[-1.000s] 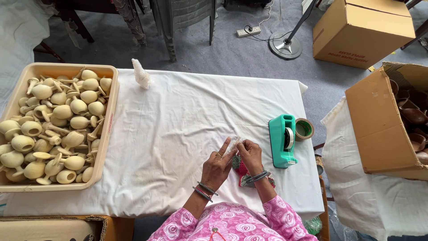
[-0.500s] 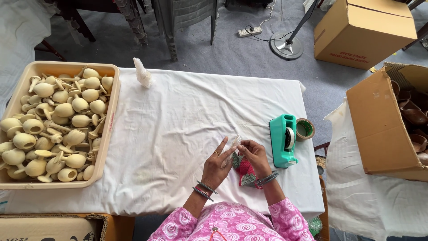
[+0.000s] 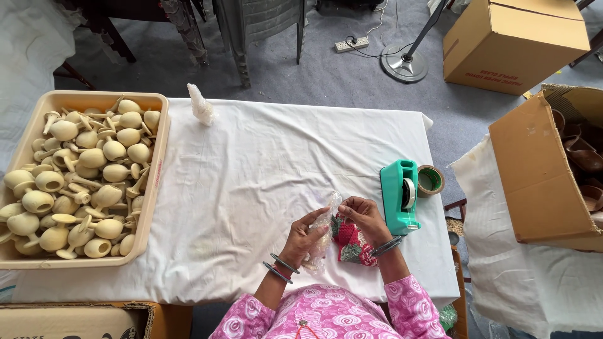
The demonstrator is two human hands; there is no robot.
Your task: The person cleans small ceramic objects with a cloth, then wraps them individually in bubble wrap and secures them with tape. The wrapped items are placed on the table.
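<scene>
Single head-worn view, looking steeply down from above the person's seat.

Camera sits over the near edge of the tabletop [image 3: 251, 163], facing forward and down; pink sleeves enter from the bottom edge, so that edge is nearest the wearer. Moderate distance: the whole white-covered tabletop fits in frame, with both hands low and right of centre, left hand [image 3: 304, 235] and right hand [image 3: 364, 216]. Left edge cuts off part of the beige tray [image 3: 154, 188]; right edge cuts off the open cardboard box [image 3: 534, 176]. Top of frame reaches the grey floor [image 3: 326, 75] beyond the far side. No second view, so nothing is shared.
</scene>
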